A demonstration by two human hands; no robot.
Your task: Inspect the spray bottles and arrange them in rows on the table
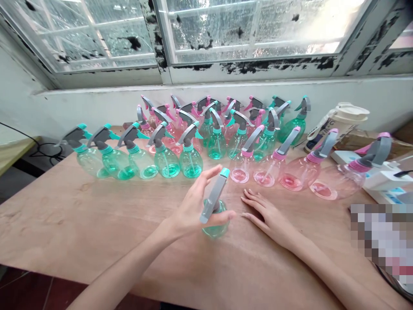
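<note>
My left hand (191, 207) is around the neck of a green spray bottle (215, 231) with a grey and teal trigger head. The bottle is at the middle of the wooden table (106, 232), its head tilted to the upper right. My thumb crosses the near side of the neck, and the index finger reaches up behind the head; the other fingers are mostly hidden. To the right of this bottle, my right hand (269, 215) lies palm down on the wood, fingers stretched out and holding nothing. Just beyond it stands a pink spray bottle (265, 172).
Green spray bottles (166, 161) form a row at the left, pink ones (300, 172) at the right, with several more behind. A lidded cup (350, 118) and a white power strip (383, 176) are at the right. A window (258, 30) rises behind the table.
</note>
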